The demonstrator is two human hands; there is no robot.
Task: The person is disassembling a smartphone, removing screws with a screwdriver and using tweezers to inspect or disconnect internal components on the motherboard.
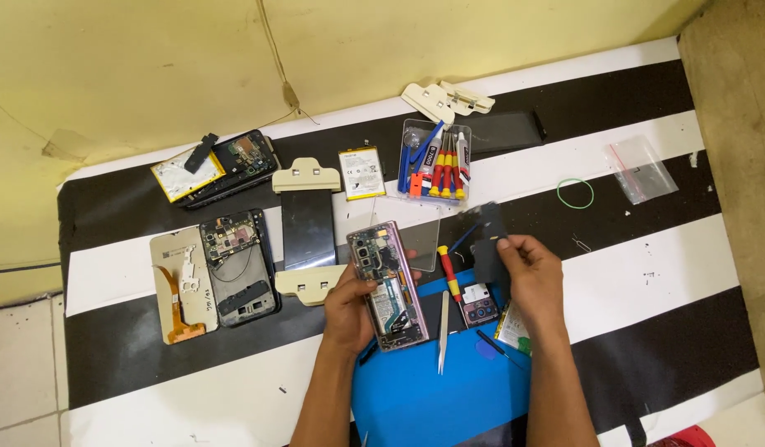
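My left hand grips an opened phone with its back off, circuit board and ribbon cables showing, held over the blue work mat. My right hand holds a thin dark flat panel pinched at its right edge, lifted just right of the phone. Between my hands lie a red and yellow screwdriver, metal tweezers and a small purple camera part.
A black and white striped mat covers the floor. To the left lie a second opened phone, a screen with an orange flex cable, a clamped phone and a battery. A clear tool tray, green rubber band and plastic bag sit behind.
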